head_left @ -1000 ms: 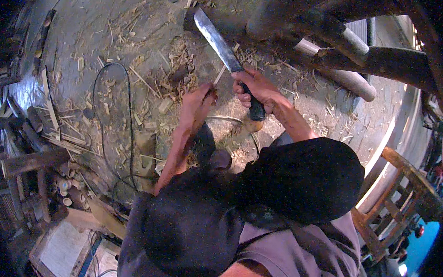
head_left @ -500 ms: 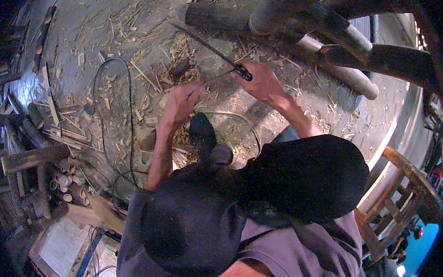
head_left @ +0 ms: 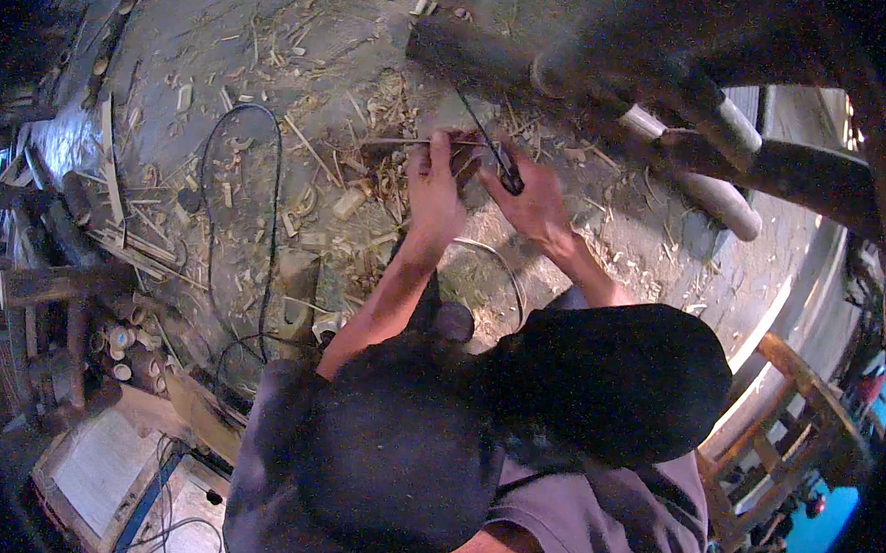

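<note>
My left hand (head_left: 435,196) is closed round a thin bamboo strip (head_left: 388,141), which sticks out sideways past the fingers on both sides. My right hand (head_left: 533,199), close beside it on the right, grips the black handle of a long, narrow, dark-bladed knife (head_left: 474,116). The blade slants up and to the left, away from me, and crosses near the strip's right end. Whether blade and strip touch, I cannot tell. Below the hands lie my dark-clad legs and a pale curved strip (head_left: 504,265), partly hidden by my arms.
Shavings and offcuts (head_left: 347,203) litter the floor. A black cord (head_left: 275,198) loops at the left. Thick poles (head_left: 475,53) stand and lie at the far right. Cut bamboo tubes (head_left: 124,340) lie beside a wooden stool (head_left: 67,287); another wooden frame (head_left: 798,385) is at right.
My left hand has moved right and away from me, up close to the right hand. The knife has swung to a steeper angle, and the strip now lies nearly level. The whole view has shifted slightly.
</note>
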{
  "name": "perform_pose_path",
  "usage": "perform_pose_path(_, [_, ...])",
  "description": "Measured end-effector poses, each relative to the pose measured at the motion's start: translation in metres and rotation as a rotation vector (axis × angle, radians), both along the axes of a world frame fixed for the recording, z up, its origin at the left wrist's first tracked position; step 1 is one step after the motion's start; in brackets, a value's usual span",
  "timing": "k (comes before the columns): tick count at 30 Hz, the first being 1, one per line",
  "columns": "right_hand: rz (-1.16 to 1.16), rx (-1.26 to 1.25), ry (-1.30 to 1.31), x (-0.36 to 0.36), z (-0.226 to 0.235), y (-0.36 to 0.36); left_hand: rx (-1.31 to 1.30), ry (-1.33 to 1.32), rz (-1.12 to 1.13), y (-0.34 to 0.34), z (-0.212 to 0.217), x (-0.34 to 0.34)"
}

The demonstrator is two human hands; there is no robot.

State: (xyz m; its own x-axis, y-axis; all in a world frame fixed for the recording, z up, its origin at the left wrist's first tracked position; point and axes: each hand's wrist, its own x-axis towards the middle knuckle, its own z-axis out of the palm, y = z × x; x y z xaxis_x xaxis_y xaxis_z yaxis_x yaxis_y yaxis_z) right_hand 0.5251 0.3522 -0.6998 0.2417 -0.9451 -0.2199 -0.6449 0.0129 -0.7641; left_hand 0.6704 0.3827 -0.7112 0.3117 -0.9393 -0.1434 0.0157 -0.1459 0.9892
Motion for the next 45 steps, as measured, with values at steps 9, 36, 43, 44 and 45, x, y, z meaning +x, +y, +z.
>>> perform_pose_path(9, [0.108,-0.050,-0.008,-0.015,0.000,-0.004,0.397,0.652,0.038,0.013,0.004,0.070])
perform_pose_path(36, [0.815,-0.464,0.152,0.076,0.011,-0.039,0.355,0.511,0.085,0.105,0.114,0.099])
perform_pose_path(43, [0.467,-0.236,0.185,0.062,0.022,-0.067,0.512,0.449,0.191,0.125,0.124,0.103])
perform_pose_path(44, [0.490,-0.267,0.158,0.066,0.018,-0.062,0.465,0.435,0.181,0.118,0.113,0.101])
perform_pose_path(45, [0.551,-0.324,0.124,0.069,0.014,-0.052,0.418,0.421,0.170,0.111,0.102,0.100])
